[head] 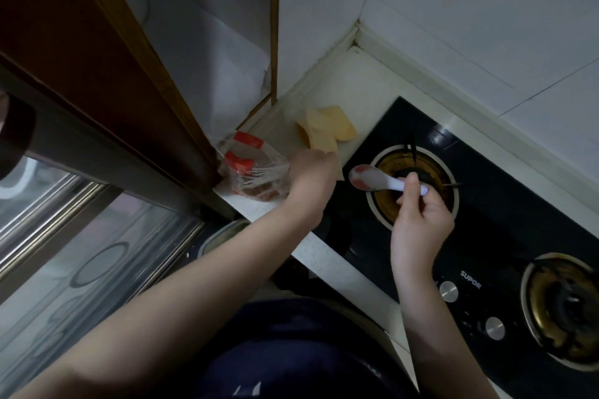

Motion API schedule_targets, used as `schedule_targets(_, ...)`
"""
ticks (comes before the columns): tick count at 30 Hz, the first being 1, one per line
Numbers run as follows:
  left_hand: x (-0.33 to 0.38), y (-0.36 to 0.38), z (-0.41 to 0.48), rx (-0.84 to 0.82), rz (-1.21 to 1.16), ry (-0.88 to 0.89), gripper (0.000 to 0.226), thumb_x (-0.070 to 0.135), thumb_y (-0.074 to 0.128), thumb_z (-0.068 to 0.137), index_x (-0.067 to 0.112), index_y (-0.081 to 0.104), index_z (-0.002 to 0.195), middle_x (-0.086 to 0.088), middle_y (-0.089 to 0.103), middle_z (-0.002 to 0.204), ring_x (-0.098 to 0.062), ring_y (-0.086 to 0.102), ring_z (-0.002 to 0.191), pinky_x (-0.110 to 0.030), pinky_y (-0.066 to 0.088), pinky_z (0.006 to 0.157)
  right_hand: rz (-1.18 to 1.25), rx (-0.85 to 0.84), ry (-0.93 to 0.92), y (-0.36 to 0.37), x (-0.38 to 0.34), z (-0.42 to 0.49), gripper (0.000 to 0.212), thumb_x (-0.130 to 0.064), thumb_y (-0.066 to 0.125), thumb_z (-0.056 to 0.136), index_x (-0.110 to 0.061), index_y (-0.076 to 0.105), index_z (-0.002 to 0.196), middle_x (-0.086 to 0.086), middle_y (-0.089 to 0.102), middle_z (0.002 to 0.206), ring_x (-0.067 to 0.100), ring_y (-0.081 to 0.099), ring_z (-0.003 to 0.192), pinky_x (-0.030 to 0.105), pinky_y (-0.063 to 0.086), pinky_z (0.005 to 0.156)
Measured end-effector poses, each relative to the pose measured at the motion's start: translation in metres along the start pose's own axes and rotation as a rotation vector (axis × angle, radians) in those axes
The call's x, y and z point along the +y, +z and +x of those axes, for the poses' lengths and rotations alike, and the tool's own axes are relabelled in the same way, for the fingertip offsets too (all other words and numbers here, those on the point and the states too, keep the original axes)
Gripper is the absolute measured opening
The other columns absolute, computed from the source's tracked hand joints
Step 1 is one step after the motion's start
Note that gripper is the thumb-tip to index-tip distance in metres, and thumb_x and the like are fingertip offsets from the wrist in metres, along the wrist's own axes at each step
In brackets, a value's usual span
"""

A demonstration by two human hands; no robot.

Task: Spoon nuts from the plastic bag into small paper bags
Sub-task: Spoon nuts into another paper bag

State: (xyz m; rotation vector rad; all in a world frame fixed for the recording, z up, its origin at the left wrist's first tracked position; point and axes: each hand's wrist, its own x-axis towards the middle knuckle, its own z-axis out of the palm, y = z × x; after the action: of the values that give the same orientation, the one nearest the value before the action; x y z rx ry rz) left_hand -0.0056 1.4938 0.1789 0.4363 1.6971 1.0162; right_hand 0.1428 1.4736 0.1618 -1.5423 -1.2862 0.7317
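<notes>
**Spoon loaded, paper bags just beyond the left hand**

A kitchen corner with white tiled walls: a pale worktop (327,256) runs beside a black gas hob (505,204), and a wooden door frame (155,100) stands to the left.

The plastic bag (251,168) lies at the worktop's left edge against the frame, clear with red print, crumpled, with dark reddish nuts (262,194) showing low inside it. The left hand (311,176) is at the bag's right side, knuckles up; its fingertips are hidden, so I cannot tell whether it grips the plastic, a paper bag or nothing.

The right hand (421,220) pinches the handle of a white spoon (379,180) between thumb and curled fingers, over the near burner (411,185). The spoon's long axis runs left to right, bowl leftward, toward the left hand. The bowl carries something reddish, probably nuts, though blur prevents certainty.

The paper bags (327,129) lie beyond the left hand, nearer the wall corner: tan, flat, a few overlapping, the nearest reaching down to that hand. No mouth can be seen standing open.

From the spoon, the paper bags lie up and to the left, past the left hand, which is the nearer of the two. The likely next step is for the left hand to open one so the spoon can tip in; spilling onto the hob is the risk.
</notes>
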Motion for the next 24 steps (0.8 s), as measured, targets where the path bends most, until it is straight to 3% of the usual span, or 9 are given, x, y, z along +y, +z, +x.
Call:
schedule_targets(3,-0.005,-0.012,-0.021,-0.048,-0.06,0.107,0.018,0.016,0.05,0.094,0.018,0.067,0.1,0.008,0.059,0.102,-0.01,0.055,0.093,-0.017,0.042,0.076,-0.135,0.012,-0.154,-0.004,-0.004,0.014,0.029,-0.022,0.042,0.102,-0.008,0.061,0.084,-0.001,0.058,0.074,-0.001,0.055,0.07,0.01,0.043,0.069)
schedule_targets(5,-0.005,-0.023,-0.035,-0.051,0.024,0.215,0.028,0.017,0.052,0.095,0.015,0.069,0.117,0.011,0.061,0.12,-0.009,0.057,0.106,-0.02,0.043,0.085,-0.125,-0.001,-0.122,-0.003,-0.009,0.022,0.031,-0.025,0.036,0.103,-0.013,0.059,0.085,-0.002,0.062,0.079,0.004,0.06,0.075,0.013,0.045,0.073)
schedule_targets(8,-0.006,-0.04,-0.053,-0.068,0.064,0.38,0.019,0.011,0.061,0.093,0.019,0.076,0.102,0.007,0.066,0.112,-0.007,0.063,0.1,-0.024,0.05,0.087,-0.022,-0.091,-0.041,0.002,-0.019,0.026,0.031,-0.026,0.033,0.103,-0.028,0.051,0.078,-0.007,0.063,0.073,0.007,0.062,0.072,0.018,0.048,0.073)
schedule_targets(11,-0.014,-0.056,-0.063,-0.076,0.084,0.475,0.02,0.008,0.071,0.087,0.026,0.078,0.091,0.008,0.068,0.099,-0.005,0.066,0.095,-0.024,0.054,0.089,0.039,-0.216,0.029,0.007,-0.027,0.026,0.03,-0.029,0.035,0.103,-0.029,0.049,0.076,-0.01,0.054,0.069,0.007,0.055,0.067,0.026,0.046,0.07)
schedule_targets(13,-0.021,-0.066,-0.066,-0.043,0.097,0.519,0.021,0.007,0.072,0.086,0.027,0.078,0.09,0.008,0.068,0.098,-0.007,0.067,0.095,-0.025,0.054,0.086,0.134,-0.295,0.112,0.009,-0.033,0.022,0.028,-0.034,0.038,0.102,-0.027,0.052,0.079,-0.013,0.056,0.068,0.002,0.056,0.065,0.019,0.046,0.064)
schedule_targets(15,-0.027,-0.077,-0.068,-0.032,0.074,0.528,0.025,0.005,0.07,0.087,0.028,0.079,0.089,0.009,0.069,0.099,-0.008,0.067,0.095,-0.025,0.055,0.083,0.212,-0.381,0.218,0.01,-0.037,0.017,0.03,-0.041,0.045,0.099,-0.016,0.06,0.09,-0.006,0.065,0.078,0.008,0.065,0.074,0.018,0.05,0.066)
schedule_targets(17,-0.032,-0.087,-0.07,-0.047,0.034,0.491,0.029,0.002,0.069,0.086,0.03,0.079,0.087,0.012,0.072,0.098,-0.005,0.068,0.093,-0.018,0.054,0.078,0.242,-0.453,0.259,0.009,-0.042,0.01,0.036,-0.042,0.057,0.093,-0.007,0.065,0.094,0.011,0.069,0.087,0.021,0.066,0.083,0.032,0.053,0.073)
schedule_targets(20,-0.039,-0.097,-0.074,-0.008,-0.167,0.377,0.025,0.006,0.077,0.08,0.027,0.073,0.092,0.008,0.073,0.091,-0.008,0.07,0.087,-0.016,0.053,0.072,0.329,-0.473,0.285,0.011,-0.05,0.0,0.014,-0.033,0.066,0.089,-0.023,0.075,0.087,0.007,0.074,0.094,0.02,0.071,0.093,0.039,0.056,0.083)
schedule_targets(24,-0.05,-0.107,-0.084,-0.077,-0.285,0.236,0.047,0.029,0.082,0.069,0.01,0.066,0.109,-0.004,0.075,0.095,-0.019,0.072,0.084,-0.023,0.056,0.069,0.412,-0.426,0.369,0.022,-0.053,-0.015,0.017,-0.04,0.067,0.087,-0.024,0.074,0.085,0.005,0.075,0.097,0.021,0.071,0.095,0.044,0.055,0.086)
